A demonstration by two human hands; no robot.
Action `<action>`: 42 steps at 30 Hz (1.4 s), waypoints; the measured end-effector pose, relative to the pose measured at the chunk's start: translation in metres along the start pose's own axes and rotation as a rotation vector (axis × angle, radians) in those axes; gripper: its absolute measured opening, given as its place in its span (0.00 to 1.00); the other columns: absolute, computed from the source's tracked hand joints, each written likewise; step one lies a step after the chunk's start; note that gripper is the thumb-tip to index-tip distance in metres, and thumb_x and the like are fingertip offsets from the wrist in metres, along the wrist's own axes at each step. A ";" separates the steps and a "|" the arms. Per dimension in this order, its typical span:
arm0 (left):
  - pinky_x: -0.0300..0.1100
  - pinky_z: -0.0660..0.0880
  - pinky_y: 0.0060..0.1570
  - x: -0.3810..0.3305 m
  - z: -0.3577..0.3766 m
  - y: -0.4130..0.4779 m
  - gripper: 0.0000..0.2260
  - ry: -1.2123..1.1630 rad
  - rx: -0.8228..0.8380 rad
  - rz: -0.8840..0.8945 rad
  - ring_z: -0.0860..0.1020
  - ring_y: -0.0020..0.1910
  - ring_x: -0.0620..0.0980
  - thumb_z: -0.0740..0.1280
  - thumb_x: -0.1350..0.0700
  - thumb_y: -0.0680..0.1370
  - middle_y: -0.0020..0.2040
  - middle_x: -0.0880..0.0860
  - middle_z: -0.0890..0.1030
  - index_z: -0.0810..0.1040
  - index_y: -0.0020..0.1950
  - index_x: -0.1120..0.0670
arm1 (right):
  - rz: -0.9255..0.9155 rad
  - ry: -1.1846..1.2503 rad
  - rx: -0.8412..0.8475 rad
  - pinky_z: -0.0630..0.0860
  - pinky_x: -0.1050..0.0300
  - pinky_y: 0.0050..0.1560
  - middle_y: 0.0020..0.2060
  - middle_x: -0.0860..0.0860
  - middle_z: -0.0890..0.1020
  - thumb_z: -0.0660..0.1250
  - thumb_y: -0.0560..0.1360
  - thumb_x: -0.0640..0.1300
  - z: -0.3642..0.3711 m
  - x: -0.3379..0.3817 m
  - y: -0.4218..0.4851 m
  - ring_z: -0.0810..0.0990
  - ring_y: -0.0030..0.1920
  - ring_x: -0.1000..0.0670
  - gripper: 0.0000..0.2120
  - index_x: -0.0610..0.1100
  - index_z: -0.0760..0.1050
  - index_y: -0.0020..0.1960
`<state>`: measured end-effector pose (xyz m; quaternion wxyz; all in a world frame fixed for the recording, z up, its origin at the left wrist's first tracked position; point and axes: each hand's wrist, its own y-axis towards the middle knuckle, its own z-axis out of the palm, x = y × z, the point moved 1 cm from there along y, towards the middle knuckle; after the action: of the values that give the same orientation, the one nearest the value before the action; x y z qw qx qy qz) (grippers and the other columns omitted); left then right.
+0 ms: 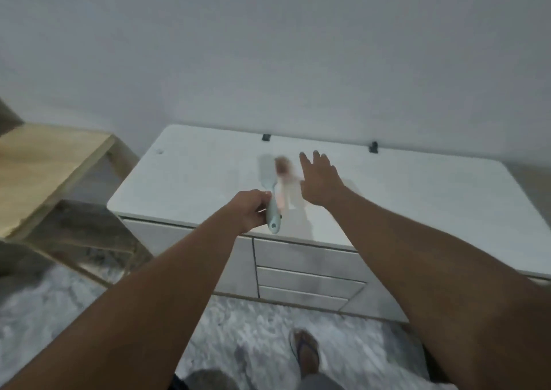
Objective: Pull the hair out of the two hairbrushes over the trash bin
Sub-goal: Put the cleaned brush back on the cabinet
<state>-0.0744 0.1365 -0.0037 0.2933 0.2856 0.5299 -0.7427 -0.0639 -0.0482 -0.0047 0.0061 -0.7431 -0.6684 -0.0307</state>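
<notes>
Two hairbrushes over the white cabinet [417, 187]: left hand [250, 210] grips the blue hairbrush [272, 222] by its handle, right hand [320, 181], fingers spread, beside the blurred pink hairbrush [282, 181].

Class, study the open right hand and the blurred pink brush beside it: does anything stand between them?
Nothing visible does. The right hand is open just right of the pink brush, which is blurred. The blue brush, gripped by the left hand, is on the pink brush's other side.
</notes>
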 end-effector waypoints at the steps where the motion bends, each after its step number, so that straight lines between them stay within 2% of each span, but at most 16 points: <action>1: 0.57 0.80 0.44 0.000 0.015 0.009 0.04 0.048 0.000 -0.017 0.76 0.42 0.57 0.63 0.66 0.79 0.44 0.59 0.76 0.74 0.52 0.64 | 0.025 -0.010 0.005 0.67 0.42 0.67 0.74 0.38 0.59 0.63 0.76 0.43 0.002 -0.014 0.001 0.60 0.73 0.37 0.33 0.44 0.52 0.77; 3: 0.53 0.78 0.45 0.002 0.046 0.028 0.03 0.187 -0.027 -0.081 0.77 0.39 0.53 0.64 0.63 0.78 0.41 0.56 0.77 0.76 0.51 0.60 | 0.086 -0.007 0.026 0.68 0.42 0.66 0.73 0.38 0.59 0.64 0.76 0.43 0.010 -0.043 0.003 0.61 0.73 0.37 0.33 0.44 0.53 0.77; 6: 0.44 0.71 0.44 0.006 0.080 0.052 0.04 0.325 -0.075 -0.151 0.74 0.36 0.48 0.65 0.61 0.76 0.36 0.51 0.75 0.76 0.44 0.54 | 0.154 -0.007 0.070 0.67 0.42 0.68 0.73 0.38 0.59 0.64 0.76 0.44 0.026 -0.075 0.005 0.60 0.73 0.37 0.34 0.44 0.52 0.77; 10: 0.43 0.73 0.42 0.017 0.108 0.085 0.03 0.391 -0.076 -0.131 0.74 0.36 0.50 0.66 0.62 0.76 0.37 0.54 0.76 0.75 0.42 0.57 | 0.199 0.005 0.118 0.66 0.41 0.69 0.74 0.38 0.58 0.64 0.76 0.44 0.047 -0.099 0.013 0.59 0.74 0.37 0.34 0.44 0.51 0.77; 15: 0.42 0.72 0.38 0.022 0.126 0.120 0.03 0.574 -0.131 -0.026 0.74 0.36 0.53 0.68 0.61 0.76 0.41 0.57 0.76 0.76 0.47 0.59 | 0.228 0.030 0.156 0.67 0.42 0.68 0.73 0.38 0.59 0.65 0.76 0.45 0.072 -0.119 0.024 0.59 0.73 0.37 0.35 0.45 0.51 0.77; 20: 0.51 0.81 0.40 0.026 0.123 0.142 0.04 0.825 -0.165 0.081 0.80 0.35 0.56 0.68 0.59 0.74 0.38 0.59 0.79 0.78 0.43 0.60 | 0.220 0.042 0.173 0.67 0.42 0.67 0.72 0.39 0.60 0.66 0.75 0.43 0.082 -0.127 0.033 0.60 0.73 0.37 0.34 0.45 0.54 0.76; 24: 0.52 0.82 0.48 0.026 0.125 0.140 0.11 1.015 -0.180 0.223 0.84 0.44 0.59 0.70 0.55 0.73 0.40 0.59 0.83 0.82 0.44 0.64 | 0.211 0.057 0.174 0.67 0.42 0.66 0.71 0.39 0.60 0.65 0.74 0.42 0.086 -0.127 0.037 0.61 0.72 0.37 0.32 0.45 0.55 0.75; 27: 0.45 0.80 0.48 0.026 0.126 0.133 0.08 1.101 -0.195 0.300 0.82 0.48 0.55 0.70 0.55 0.74 0.43 0.54 0.80 0.80 0.46 0.59 | 0.208 0.064 0.171 0.67 0.42 0.66 0.71 0.39 0.61 0.64 0.74 0.41 0.086 -0.124 0.039 0.61 0.71 0.37 0.32 0.44 0.56 0.74; 29: 0.43 0.79 0.45 0.025 0.124 0.130 0.08 1.095 -0.228 0.296 0.82 0.46 0.52 0.71 0.55 0.73 0.45 0.53 0.81 0.80 0.48 0.58 | 0.199 0.059 0.169 0.68 0.42 0.65 0.70 0.38 0.62 0.64 0.74 0.41 0.085 -0.123 0.039 0.63 0.70 0.37 0.31 0.44 0.56 0.74; 31: 0.46 0.81 0.46 0.025 0.123 0.131 0.11 1.071 -0.239 0.289 0.83 0.45 0.55 0.72 0.55 0.73 0.47 0.55 0.84 0.81 0.51 0.60 | 0.195 0.059 0.168 0.69 0.42 0.64 0.70 0.38 0.63 0.64 0.74 0.41 0.083 -0.121 0.039 0.63 0.70 0.37 0.31 0.44 0.56 0.74; 34: 0.52 0.81 0.49 0.023 0.123 0.126 0.19 1.006 -0.225 0.278 0.82 0.50 0.59 0.71 0.50 0.74 0.51 0.56 0.82 0.80 0.57 0.63 | 0.198 0.070 0.170 0.68 0.42 0.65 0.70 0.39 0.62 0.64 0.75 0.42 0.080 -0.120 0.038 0.62 0.71 0.37 0.30 0.44 0.56 0.74; 36: 0.49 0.81 0.45 0.015 0.119 0.121 0.18 0.809 -0.198 0.257 0.82 0.50 0.59 0.71 0.46 0.74 0.49 0.55 0.81 0.81 0.54 0.61 | 0.197 0.076 0.176 0.67 0.42 0.65 0.71 0.39 0.62 0.63 0.75 0.41 0.075 -0.119 0.037 0.61 0.71 0.37 0.31 0.45 0.56 0.74; 37: 0.46 0.80 0.41 0.008 0.116 0.117 0.17 0.671 -0.183 0.212 0.82 0.47 0.57 0.71 0.44 0.74 0.47 0.54 0.81 0.80 0.50 0.58 | 0.192 0.079 0.176 0.67 0.42 0.66 0.72 0.39 0.61 0.63 0.74 0.40 0.071 -0.117 0.038 0.60 0.72 0.37 0.31 0.45 0.55 0.75; 39: 0.42 0.76 0.36 -0.010 0.107 0.108 0.17 0.422 -0.161 0.098 0.81 0.42 0.52 0.70 0.42 0.75 0.46 0.52 0.81 0.79 0.49 0.56 | 0.169 0.085 0.161 0.66 0.42 0.66 0.72 0.39 0.60 0.62 0.74 0.39 0.061 -0.110 0.040 0.60 0.72 0.37 0.32 0.45 0.55 0.75; 42: 0.42 0.76 0.33 -0.029 0.079 0.103 0.15 0.383 -0.256 0.136 0.80 0.39 0.52 0.69 0.44 0.73 0.44 0.51 0.82 0.80 0.49 0.55 | 0.121 0.092 0.115 0.67 0.42 0.64 0.71 0.39 0.62 0.63 0.74 0.40 0.046 -0.090 0.047 0.61 0.71 0.37 0.31 0.45 0.56 0.75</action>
<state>0.0116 0.0374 -0.0247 0.2705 0.4168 0.6453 -0.5803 -0.0245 -0.1403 -0.0537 0.0813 -0.7784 -0.6219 -0.0260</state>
